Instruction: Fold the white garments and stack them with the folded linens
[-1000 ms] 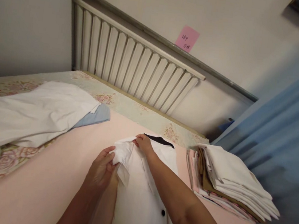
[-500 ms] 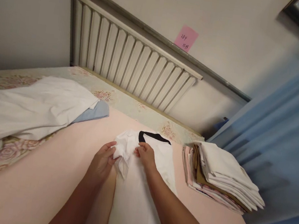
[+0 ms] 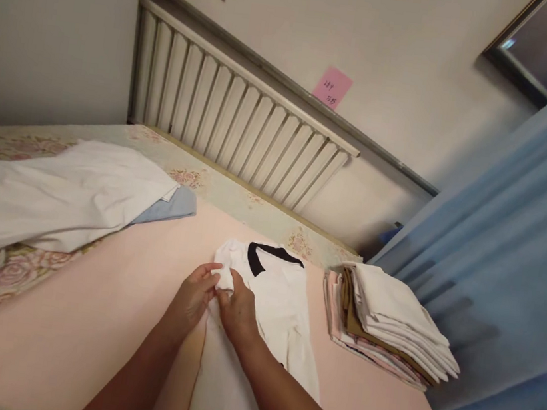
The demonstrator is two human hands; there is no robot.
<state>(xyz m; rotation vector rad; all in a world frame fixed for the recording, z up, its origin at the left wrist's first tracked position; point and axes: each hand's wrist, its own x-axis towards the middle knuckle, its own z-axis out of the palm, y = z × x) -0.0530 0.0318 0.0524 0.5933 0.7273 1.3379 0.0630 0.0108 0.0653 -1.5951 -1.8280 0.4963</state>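
Observation:
A white garment point(image 3: 282, 293) with a black-trimmed neckline lies spread on the pink cloth point(image 3: 104, 304), its collar end away from me. My left hand point(image 3: 197, 294) pinches the white fabric at the garment's left shoulder or sleeve. Close against it, my right hand point(image 3: 240, 308) grips the same bunched piece between thumb and fingers. Both hands are closed, and the fingertips nearly meet. My right forearm crosses the garment's front and hides part of it.
A neat stack of folded cloths point(image 3: 394, 322) stands at the right, by a blue curtain point(image 3: 499, 248). White fabric point(image 3: 63, 191) lies over a light blue piece point(image 3: 170, 206) at the left. Behind are a radiator point(image 3: 236, 106) and a pink note point(image 3: 332, 88) on the wall.
My right hand has moved left and down from beside the collar to join my left hand, and now grips the sleeve fabric. The collar's left edge has come into view. The camera has tilted slightly.

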